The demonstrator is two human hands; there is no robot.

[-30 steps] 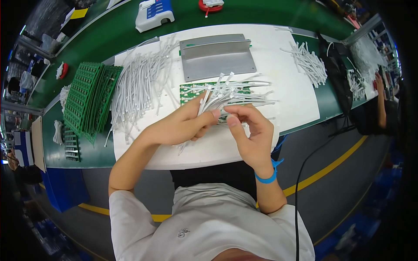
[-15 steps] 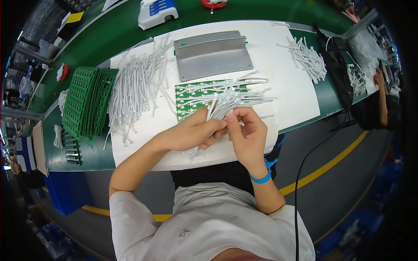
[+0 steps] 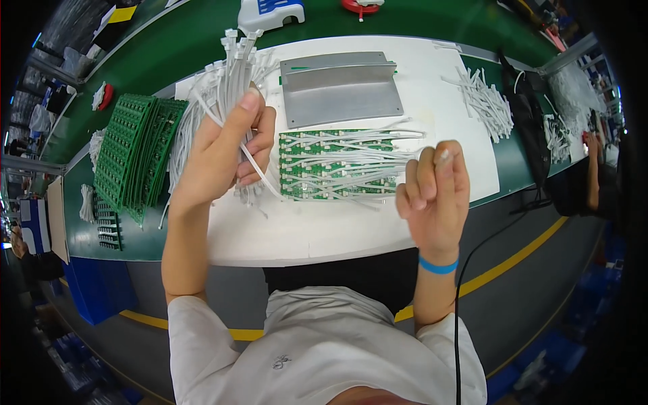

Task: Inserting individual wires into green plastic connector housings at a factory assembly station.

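- Left hand (image 3: 219, 152) fisted round upright bundle of white cable ties (image 3: 233, 67).
- Right hand (image 3: 435, 192) pinching tie ends fanned leftward across green circuit board (image 3: 337, 165).
- Board between hands, long axis left-right, right hand slightly nearer.

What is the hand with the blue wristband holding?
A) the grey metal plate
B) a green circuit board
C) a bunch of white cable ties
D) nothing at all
C: the right hand, the one with the blue wristband, is closed around one end of a bunch of white cable ties that fan out over the green circuit board on the white mat.
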